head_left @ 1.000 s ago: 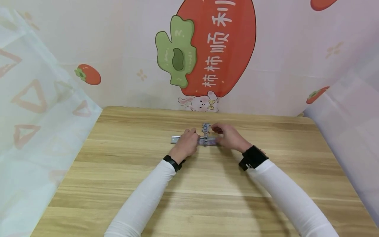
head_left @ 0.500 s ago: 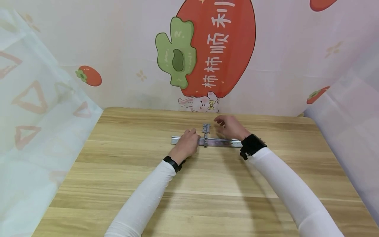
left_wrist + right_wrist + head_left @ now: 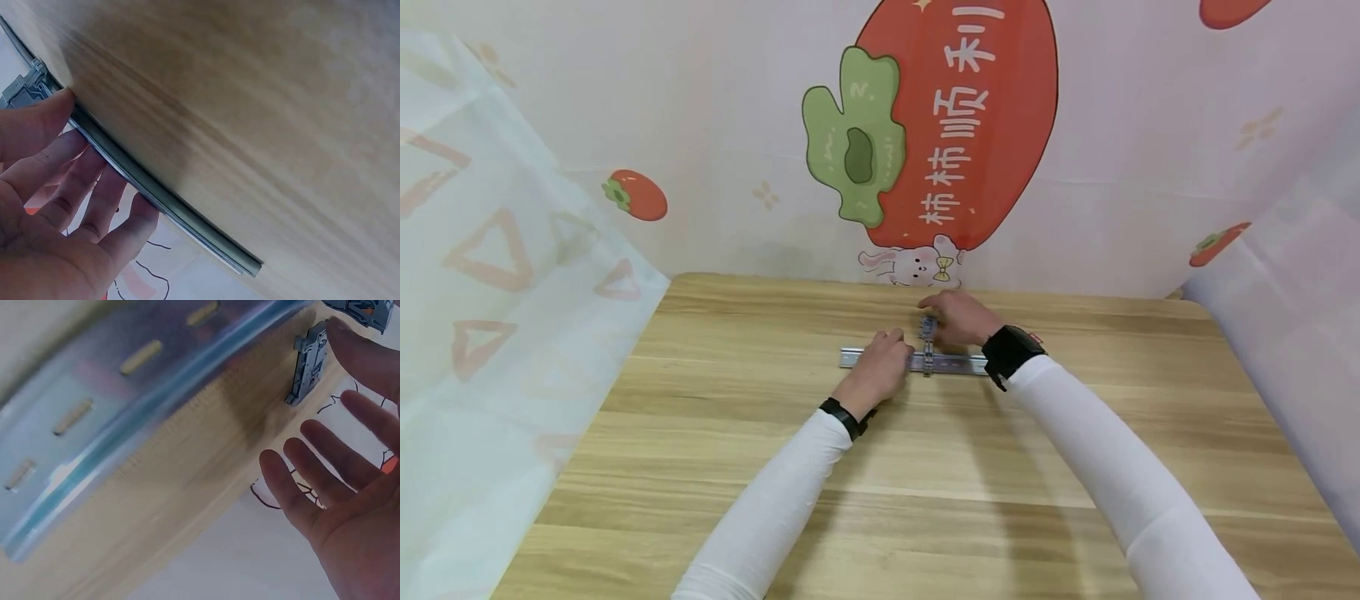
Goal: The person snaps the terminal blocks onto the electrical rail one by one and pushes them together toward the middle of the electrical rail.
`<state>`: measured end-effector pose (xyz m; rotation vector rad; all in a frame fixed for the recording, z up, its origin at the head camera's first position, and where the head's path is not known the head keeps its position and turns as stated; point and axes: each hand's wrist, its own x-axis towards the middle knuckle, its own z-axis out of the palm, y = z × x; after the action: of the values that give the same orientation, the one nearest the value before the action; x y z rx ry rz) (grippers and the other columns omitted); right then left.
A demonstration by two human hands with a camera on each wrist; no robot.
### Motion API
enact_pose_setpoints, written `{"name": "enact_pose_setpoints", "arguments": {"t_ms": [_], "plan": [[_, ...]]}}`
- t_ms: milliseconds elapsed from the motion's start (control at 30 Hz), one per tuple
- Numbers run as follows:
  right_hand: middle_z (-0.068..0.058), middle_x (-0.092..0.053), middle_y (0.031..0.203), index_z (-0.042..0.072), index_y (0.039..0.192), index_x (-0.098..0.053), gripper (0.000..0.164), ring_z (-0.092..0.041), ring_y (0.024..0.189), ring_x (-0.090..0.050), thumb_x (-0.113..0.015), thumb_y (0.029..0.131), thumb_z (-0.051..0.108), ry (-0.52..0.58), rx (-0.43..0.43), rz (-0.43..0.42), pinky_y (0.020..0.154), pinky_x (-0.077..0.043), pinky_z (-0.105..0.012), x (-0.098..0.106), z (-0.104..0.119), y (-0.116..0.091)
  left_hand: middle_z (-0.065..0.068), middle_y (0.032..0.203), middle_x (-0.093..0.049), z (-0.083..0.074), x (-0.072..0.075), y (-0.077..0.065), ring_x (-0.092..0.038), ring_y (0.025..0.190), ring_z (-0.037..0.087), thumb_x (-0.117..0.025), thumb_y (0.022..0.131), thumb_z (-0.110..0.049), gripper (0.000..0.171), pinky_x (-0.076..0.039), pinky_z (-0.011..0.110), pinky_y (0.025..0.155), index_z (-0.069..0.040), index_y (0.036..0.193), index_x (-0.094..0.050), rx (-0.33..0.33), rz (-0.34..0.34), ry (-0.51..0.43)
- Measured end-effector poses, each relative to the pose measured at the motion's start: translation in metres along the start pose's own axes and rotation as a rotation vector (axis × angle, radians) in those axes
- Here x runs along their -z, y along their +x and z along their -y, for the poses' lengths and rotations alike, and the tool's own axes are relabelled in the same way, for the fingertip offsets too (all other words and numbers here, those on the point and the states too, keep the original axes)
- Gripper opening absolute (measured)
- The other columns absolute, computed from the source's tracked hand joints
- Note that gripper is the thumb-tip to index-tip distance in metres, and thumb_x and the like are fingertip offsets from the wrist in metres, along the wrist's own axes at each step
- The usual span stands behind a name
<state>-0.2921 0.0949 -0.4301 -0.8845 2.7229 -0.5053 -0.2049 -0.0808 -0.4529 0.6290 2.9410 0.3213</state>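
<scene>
L hand pinches slotted, glossy metal rail btwn. thumb & fingers; R hand, fingers apart, near flat grey block.

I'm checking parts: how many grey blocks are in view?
2: one block on the metal rail, another block on the table beyond it; more may be hidden.

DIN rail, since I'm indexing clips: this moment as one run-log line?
left hand: grips DIN rail | right hand: fingers apart, near loose gray terminal block, contact unclear | mounted gray terminal block: across DIN rail
</scene>
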Motion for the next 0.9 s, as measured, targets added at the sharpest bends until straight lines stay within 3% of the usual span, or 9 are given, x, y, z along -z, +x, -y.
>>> {"name": "enact_pose_setpoints", "arguments": {"t_ms": [167,533,667,900], "plan": [[-0.011,-0.065,0.134,0.005,0.135,-0.065,0.051,-0.031,0.127,-0.056,-0.073,0.086,-0.001,-0.045,0.045,0.035,0.107,-0.044,-0.047,0.000,0.001,0.003,0.010,0.114,-0.059,-0.002,0.000,0.000,-0.055,0.103,0.031,-0.063,0.097,-0.003,0.026,-0.050,0.039,0.088,-0.007,0.120,-0.074,-0.012,-0.004,0.010],[-0.010,-0.068,0.113,0.008,0.124,-0.074,0.038,-0.027,0.104,-0.057,-0.078,0.087,0.003,-0.120,0.089,0.021,0.097,-0.047,-0.042,-0.004,-0.005,0.005,0.010,0.112,-0.060,-0.005,0.001,0.000,-0.055,0.101,0.030,-0.065,0.095,-0.003,0.026,-0.050,0.038,0.088,-0.007,0.120,-0.074,-0.025,-0.026,0.046],[-0.010,-0.068,0.110,0.007,0.120,-0.075,0.035,-0.027,0.102,-0.057,-0.080,0.085,0.006,-0.108,0.065,0.029,0.097,-0.047,-0.043,-0.003,-0.007,0.005,0.010,0.114,-0.060,-0.004,0.000,0.001,-0.055,0.102,0.030,-0.065,0.095,-0.003,0.028,-0.050,0.038,0.088,-0.008,0.121,-0.074,-0.018,-0.021,0.044],[-0.010,-0.070,0.121,0.005,0.124,-0.072,0.037,-0.028,0.110,-0.059,-0.079,0.088,0.013,-0.016,0.054,0.041,0.098,-0.047,-0.044,-0.001,-0.019,0.003,0.010,0.119,-0.058,-0.001,-0.001,0.001,-0.054,0.105,0.030,-0.060,0.099,-0.004,0.031,-0.050,0.039,0.089,-0.008,0.127,-0.071,0.013,0.012,0.016]]}}
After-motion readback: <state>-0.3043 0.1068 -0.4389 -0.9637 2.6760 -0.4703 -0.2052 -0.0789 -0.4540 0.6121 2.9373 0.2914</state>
